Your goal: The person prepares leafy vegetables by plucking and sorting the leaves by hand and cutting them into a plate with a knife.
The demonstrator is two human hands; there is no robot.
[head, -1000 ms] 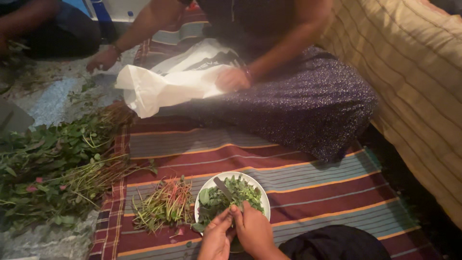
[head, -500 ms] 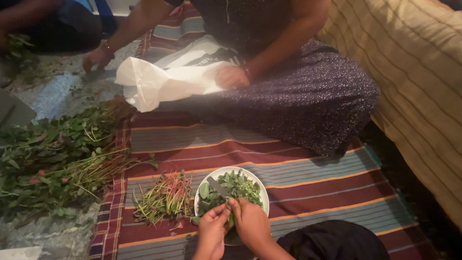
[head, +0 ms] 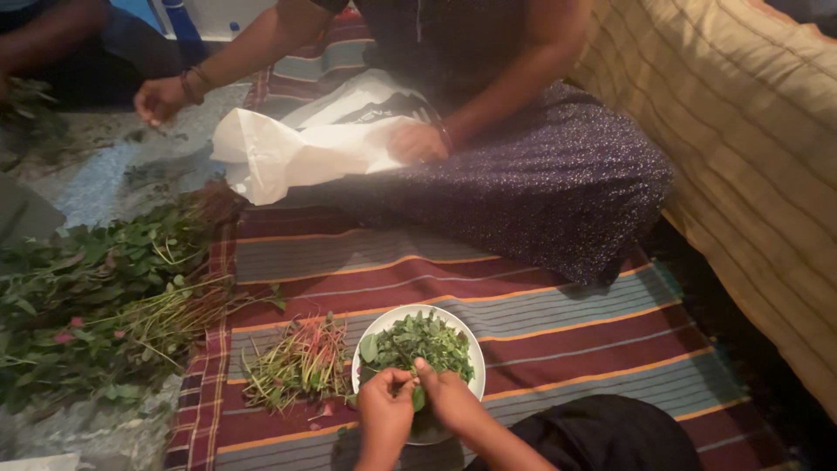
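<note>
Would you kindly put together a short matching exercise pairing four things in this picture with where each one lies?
Things:
1. white plate
2. pile of bare stems
3. heap of leafy greens
4. white plastic bag

Places:
A. on the lap of the person sitting opposite
B. at the far left, partly off the striped mat
C. on the mat just left of the plate
D. under the left hand and right hand, holding picked leaves

Pairs: 1-D, 2-C, 3-B, 4-A

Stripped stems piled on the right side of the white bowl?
No, the stripped stems lie on the striped mat left of the white bowl, beside the left hand.
</note>
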